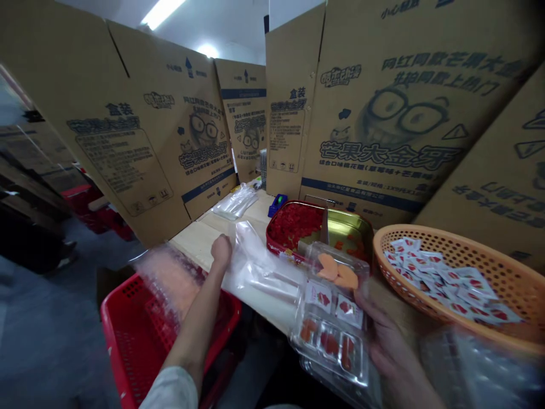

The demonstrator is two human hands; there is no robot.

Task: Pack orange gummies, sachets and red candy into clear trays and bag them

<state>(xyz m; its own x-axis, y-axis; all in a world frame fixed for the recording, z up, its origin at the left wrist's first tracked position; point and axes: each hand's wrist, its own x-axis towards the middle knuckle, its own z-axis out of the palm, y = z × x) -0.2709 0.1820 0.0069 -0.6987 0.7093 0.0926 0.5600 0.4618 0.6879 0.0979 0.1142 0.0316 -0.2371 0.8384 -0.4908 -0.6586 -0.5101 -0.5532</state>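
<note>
Left hand (221, 251), grip pressed shut, pinches a clear plastic bag (259, 272) on the table (196, 244); right hand (383, 335) grips a clear plastic tray (330, 324) of sweets, between a red tin (289, 227) and an orange basket (447, 267) of sachets.

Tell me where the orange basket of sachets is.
In the head view, the orange plastic basket sits far right, just past the right hand and its clear plastic pack, beside the red-rimmed tin tray.
</note>
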